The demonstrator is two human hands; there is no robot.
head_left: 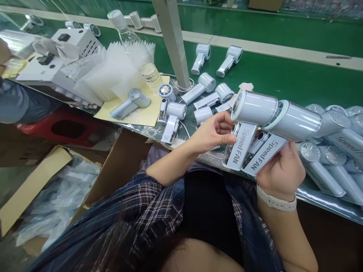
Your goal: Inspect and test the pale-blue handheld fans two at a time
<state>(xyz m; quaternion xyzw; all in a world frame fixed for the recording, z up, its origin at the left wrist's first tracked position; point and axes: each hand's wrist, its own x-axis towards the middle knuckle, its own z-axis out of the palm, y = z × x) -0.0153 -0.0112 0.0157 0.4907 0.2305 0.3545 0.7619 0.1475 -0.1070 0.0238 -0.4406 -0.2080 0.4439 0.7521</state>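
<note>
My right hand [280, 168] is closed around the handles of two white handheld fans marked "SpeedFAN" [256, 109], held side by side above the table edge. My left hand [213, 130] is curled, its fingertips pinching at the handle of the left fan [241, 145]. A white band sits on my right wrist. Several more fans lie on the green belt [283, 75] just behind my hands.
A packed row of fans [334, 151] lies at the right. A clear bottle [136, 45], stacked plastic bags [113, 71], a yellow sheet [141, 109] and white boxes [70, 41] sit at the left. A grey post [172, 41] rises mid-table. Cardboard boxes [34, 185] stand below left. Another person's sleeve [17, 105] shows far left.
</note>
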